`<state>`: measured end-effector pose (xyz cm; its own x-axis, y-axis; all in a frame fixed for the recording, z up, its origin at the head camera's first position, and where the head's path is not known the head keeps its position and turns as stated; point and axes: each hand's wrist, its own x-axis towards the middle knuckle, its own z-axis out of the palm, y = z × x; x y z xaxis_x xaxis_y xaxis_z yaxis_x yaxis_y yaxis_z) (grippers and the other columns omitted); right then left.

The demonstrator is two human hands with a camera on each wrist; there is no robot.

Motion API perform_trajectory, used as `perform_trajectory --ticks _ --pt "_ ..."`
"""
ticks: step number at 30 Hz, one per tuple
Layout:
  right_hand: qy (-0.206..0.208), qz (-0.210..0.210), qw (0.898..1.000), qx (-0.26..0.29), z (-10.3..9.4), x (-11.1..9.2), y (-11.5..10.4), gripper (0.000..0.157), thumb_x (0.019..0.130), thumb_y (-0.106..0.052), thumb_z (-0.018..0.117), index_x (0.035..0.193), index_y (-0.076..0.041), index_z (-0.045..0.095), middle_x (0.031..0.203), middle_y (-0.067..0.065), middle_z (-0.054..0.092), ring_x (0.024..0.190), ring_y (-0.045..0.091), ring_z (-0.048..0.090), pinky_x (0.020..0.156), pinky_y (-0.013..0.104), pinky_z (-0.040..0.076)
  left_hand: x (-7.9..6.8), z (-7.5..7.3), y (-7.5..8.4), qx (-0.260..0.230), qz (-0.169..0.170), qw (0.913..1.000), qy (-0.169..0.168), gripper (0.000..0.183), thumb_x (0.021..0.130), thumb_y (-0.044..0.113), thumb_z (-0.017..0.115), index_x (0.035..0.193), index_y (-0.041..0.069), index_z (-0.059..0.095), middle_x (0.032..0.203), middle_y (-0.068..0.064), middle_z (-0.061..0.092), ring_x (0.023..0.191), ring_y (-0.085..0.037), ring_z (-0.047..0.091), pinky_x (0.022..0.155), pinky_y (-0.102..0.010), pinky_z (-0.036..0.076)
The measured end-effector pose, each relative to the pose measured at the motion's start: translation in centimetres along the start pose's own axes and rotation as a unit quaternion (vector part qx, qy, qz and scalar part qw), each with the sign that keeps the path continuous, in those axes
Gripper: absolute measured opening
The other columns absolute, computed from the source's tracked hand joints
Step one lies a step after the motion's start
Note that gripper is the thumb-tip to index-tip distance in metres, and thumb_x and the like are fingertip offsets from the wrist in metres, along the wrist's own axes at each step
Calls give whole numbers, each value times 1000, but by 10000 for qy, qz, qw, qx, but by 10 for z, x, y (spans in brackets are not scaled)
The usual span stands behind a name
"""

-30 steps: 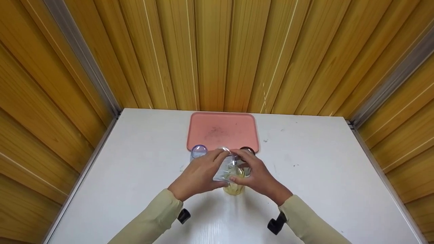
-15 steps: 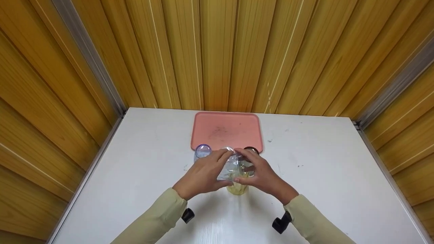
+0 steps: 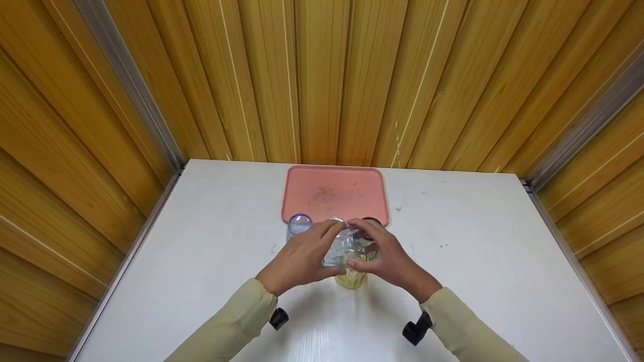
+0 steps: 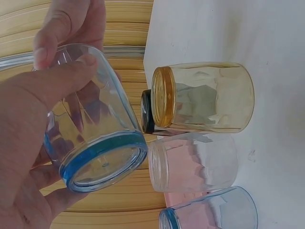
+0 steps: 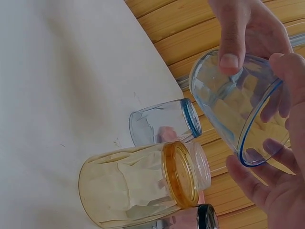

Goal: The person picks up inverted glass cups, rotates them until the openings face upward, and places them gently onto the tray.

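Both hands hold a clear bluish glass tumbler [image 4: 102, 112], lying on its side above the table. My left hand [image 3: 302, 256] grips one end, thumb along the wall. From the other side my right hand [image 3: 390, 254] curls its fingers and thumb round the tumbler. Just below stands a yellow tumbler [image 4: 214, 98], base up. Around it stand a colourless tumbler [image 4: 195, 162], a blue one [image 5: 159, 124] and a dark-based one [image 5: 207, 217], also inverted. In the head view, the hands partly cover these glasses.
A pink tray [image 3: 332, 193] lies at the back of the white table [image 3: 226, 221], behind the glasses. Wood-patterned panels [image 3: 322, 80] rise behind the table and at both sides.
The head view shifts slightly. Both hands keep their grip on the bluish tumbler, and the other glasses stay in place.
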<state>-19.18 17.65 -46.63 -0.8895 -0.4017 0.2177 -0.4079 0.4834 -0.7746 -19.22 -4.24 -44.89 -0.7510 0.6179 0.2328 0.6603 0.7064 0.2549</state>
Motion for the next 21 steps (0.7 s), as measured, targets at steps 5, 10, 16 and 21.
perform_trajectory --ticks 5,10,16,21 --pt "-24 -112 9999 10 -4 0 1 74 77 -30 81 141 -29 43 136 -3 50 115 23 56 88 44 56 1 1 -2 205 214 9994 171 92 75 55 75 149 19 33 146 1 45 127 -17 54 104 -34 48" --pt "-54 -96 9999 33 -9 0 2 73 78 -31 80 141 -31 43 137 -3 49 114 24 56 89 42 55 2 1 -3 316 222 9991 162 97 74 55 77 151 19 30 147 0 44 126 -17 55 104 -34 48" --pt "0 -63 10000 -77 -15 2 2 72 78 -28 80 140 -34 43 135 -6 49 111 20 57 87 38 57 2 2 -5 278 -10 9996 12 102 72 48 81 153 21 26 150 0 41 129 -20 53 105 -36 47" --pt "85 72 9995 -298 -20 3 2 72 77 -27 81 138 -34 44 134 -10 49 108 12 56 83 29 56 3 2 -4 228 -167 9996 14 98 74 48 79 153 22 26 150 0 42 129 -20 53 104 -36 47"
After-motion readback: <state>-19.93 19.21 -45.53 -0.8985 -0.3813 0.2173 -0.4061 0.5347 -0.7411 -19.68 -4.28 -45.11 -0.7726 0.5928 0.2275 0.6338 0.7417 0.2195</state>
